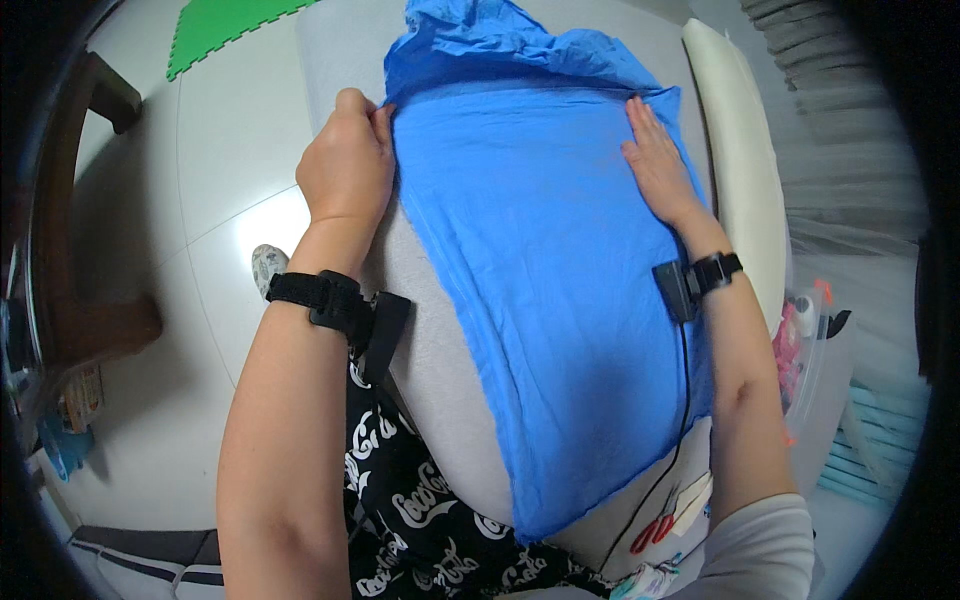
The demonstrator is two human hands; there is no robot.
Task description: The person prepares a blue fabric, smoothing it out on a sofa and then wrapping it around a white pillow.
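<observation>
A blue cloth (540, 247) is spread over a light grey padded seat (442, 330). Its far end is bunched and folded, with a crease running across between my hands. My left hand (349, 161) pinches the cloth's left edge near that crease, its fingers curled. On the right, my right hand (660, 161) lies flat on the cloth near its right edge, fingers straight and together. A black device is strapped to each wrist, and a cable from the right one trails over the cloth. The cloth's near corner reaches my patterned black trousers (420, 487).
Red-handled scissors (654, 532) lie on the seat near my right elbow. A cream cushion (739, 165) runs along the right side, with a clear plastic box (806, 352) beyond. Dark wooden furniture (120, 330) and a green foam mat (225, 30) are on the left.
</observation>
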